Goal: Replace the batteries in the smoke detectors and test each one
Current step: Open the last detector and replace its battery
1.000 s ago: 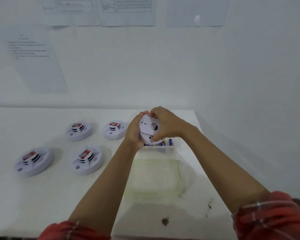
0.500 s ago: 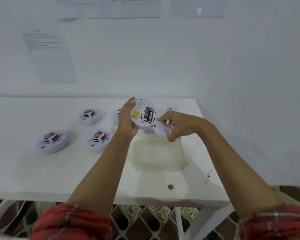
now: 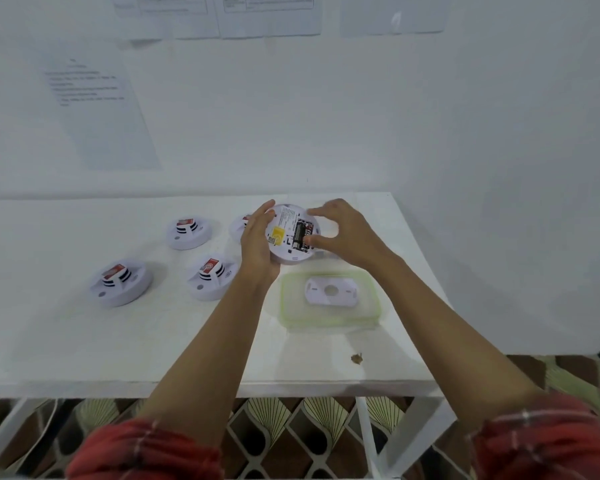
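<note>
I hold the smoke detector (image 3: 287, 249) above the table (image 3: 153, 344), just beyond the far edge of the green-rimmed tray (image 3: 370, 308). The detector is tilted with its back side toward me.

Left hand (image 3: 257, 245): it grips the left rim of the detector, with the palm against the edge and the thumb on the far rim.

Right hand (image 3: 343, 233): the fingers are curved and spread at the right side of the detector. The thumb tip lies at the batteries (image 3: 300, 235) and the forefinger reaches over the far rim. I cannot tell whether this hand grips anything or only touches.

Detector back: the battery bay is uncovered. Dark cells sit side by side in it, right of centre. A yellow label (image 3: 278, 234) is at the left.

The white mounting plate (image 3: 329, 291), with a round hole in its middle, lies flat inside the tray.

Four more detectors stand face up on the table to the left:
- the far-left unit (image 3: 189, 232)
- the near-left unit (image 3: 121, 282)
- the near-centre unit (image 3: 212, 277), just left of my left wrist
- the far-centre unit (image 3: 238, 226), partly hidden behind my left hand

Printed sheets (image 3: 94, 105) hang on the wall beyond.
</note>
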Available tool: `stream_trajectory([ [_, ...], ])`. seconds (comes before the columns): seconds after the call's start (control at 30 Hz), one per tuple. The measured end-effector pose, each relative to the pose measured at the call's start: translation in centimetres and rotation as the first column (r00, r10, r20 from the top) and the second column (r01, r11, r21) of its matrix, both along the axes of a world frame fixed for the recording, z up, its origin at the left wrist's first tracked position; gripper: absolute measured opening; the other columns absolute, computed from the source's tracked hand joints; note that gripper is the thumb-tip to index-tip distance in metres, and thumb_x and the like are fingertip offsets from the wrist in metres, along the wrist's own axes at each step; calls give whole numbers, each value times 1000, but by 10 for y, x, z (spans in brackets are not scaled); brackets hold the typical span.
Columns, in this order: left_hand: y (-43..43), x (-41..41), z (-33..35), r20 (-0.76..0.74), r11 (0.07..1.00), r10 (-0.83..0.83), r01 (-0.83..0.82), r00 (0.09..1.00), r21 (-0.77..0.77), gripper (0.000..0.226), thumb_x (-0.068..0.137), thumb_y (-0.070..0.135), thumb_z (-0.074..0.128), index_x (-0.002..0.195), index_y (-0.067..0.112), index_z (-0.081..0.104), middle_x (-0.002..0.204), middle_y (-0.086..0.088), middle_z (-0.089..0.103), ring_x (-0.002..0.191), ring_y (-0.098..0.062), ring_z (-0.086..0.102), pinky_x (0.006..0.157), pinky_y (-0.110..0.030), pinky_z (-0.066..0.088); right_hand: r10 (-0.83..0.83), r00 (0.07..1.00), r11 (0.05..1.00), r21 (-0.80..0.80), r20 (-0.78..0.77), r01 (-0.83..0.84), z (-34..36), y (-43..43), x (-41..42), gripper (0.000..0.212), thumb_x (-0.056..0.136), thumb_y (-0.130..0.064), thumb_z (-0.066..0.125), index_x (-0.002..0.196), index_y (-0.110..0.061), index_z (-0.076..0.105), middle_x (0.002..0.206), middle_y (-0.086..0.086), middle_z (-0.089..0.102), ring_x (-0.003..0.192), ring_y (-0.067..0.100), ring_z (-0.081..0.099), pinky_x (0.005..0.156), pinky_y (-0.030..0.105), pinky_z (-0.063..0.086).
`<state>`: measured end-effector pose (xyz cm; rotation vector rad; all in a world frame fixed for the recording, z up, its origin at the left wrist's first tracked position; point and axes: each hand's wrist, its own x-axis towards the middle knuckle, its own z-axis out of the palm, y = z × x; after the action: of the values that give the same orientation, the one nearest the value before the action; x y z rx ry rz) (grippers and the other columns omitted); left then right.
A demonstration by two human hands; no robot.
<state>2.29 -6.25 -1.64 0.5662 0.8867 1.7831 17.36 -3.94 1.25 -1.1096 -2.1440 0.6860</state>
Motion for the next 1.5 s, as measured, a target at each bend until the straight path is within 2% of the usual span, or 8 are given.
stream_trajectory([
  [0.17, 9, 4, 2, 2, 1000, 6, -6, 1000, -11, 18, 92, 8, 46, 96, 19, 60, 98, -9, 60, 91, -26, 59, 73, -36, 54, 92, 995, 991, -97, -28, -95, -3, 14, -8, 59, 75, -25, 76, 129, -14, 55, 128, 3, 47, 118, 18, 49, 103, 38, 43],
  [0.43, 53, 13, 8, 48, 996, 59, -56, 997, -63, 19, 92, 7, 46, 92, 20, 60, 90, -6, 61, 77, -19, 61, 52, -22, 55, 45, 920, 962, 230, 390, -144, 12, 53, -8, 42, 83, -30, 63, 119, -9, 61, 118, 16, 54, 102, 31, 55, 85, 36, 47],
  [0.57, 74, 13, 4, 45, 993, 64, -59, 997, -106, 17, 91, 10, 48, 95, 21, 61, 98, -10, 61, 86, -27, 61, 66, -32, 55, 19, 893, 929, 321, 450, -182, 3, 73, -8, 35, 87, -26, 57, 115, -5, 61, 117, 20, 56, 94, 37, 57, 76, 36, 45],
  [0.73, 90, 7, 3, 33, 988, 83, -78, 996, -130, 18, 91, 12, 47, 98, 22, 60, 113, -13, 57, 99, -32, 57, 80, -40, 51, 115, 920, 948, 235, 374, -214, 1, 93, -7, 41, 93, -34, 49, 128, -13, 54, 139, 8, 43, 111, 25, 53, 89, 30, 43],
  [0.97, 105, 2, 4, -16, 990, 43, -45, 999, -133, 19, 90, 9, 49, 92, 22, 62, 112, -14, 58, 100, -33, 58, 85, -42, 50, 137, 986, 989, -75, 95, -130, 4, 119, -15, 48, 68, -25, 81, 109, -11, 60, 109, -1, 41, 101, 11, 41, 83, 20, 37],
  [1.13, 113, -5, 3, -92, 989, 46, -58, 995, -137, 20, 90, 7, 50, 89, 22, 63, 112, -13, 59, 102, -30, 57, 96, -48, 46, 129, 951, 978, -193, 282, -76, 18, 127, -5, 52, 66, -24, 83, 110, -12, 58, 109, -2, 41, 99, 12, 42, 78, 22, 36],
  [1.27, 115, -7, 1, -100, 985, 42, -58, 994, -160, 20, 89, 9, 50, 88, 24, 64, 111, -11, 60, 100, -28, 57, 96, -47, 46, 141, 808, 974, -227, 572, -9, 16, 128, 1, 65, 62, -32, 84, 115, -13, 51, 109, -2, 45, 105, 19, 49, 86, 30, 44],
  [1.5, 117, 6, 1, -57, 993, 79, -84, 995, -83, 23, 90, 3, 48, 88, 22, 61, 95, -7, 61, 82, -21, 60, 74, -35, 50, -48, 985, 999, 16, 167, 46, 1, 124, -18, 33, 82, -31, 68, 103, -7, 59, 87, 2, 51, 78, 17, 47, 59, 19, 34],
])
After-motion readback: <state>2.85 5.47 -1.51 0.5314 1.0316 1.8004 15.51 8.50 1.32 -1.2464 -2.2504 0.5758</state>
